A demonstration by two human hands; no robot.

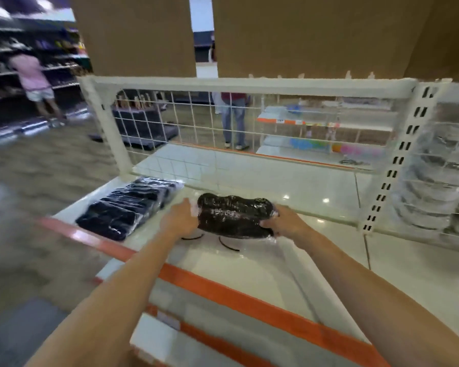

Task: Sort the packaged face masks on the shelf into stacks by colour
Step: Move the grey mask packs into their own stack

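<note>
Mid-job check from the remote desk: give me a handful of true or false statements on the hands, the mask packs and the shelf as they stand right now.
1. Both hands hold one dark pack of masks, the left hand at its left end and the right hand at its right end. True.
2. A row of dark packs lies on the shelf to the right of the held pack. False: it lies to the left.
3. The held pack is wrapped in clear plastic. True.
4. The shelf's front edge strip is blue. False: it is orange.
5. A wire grid panel stands behind the shelf. True.
</note>
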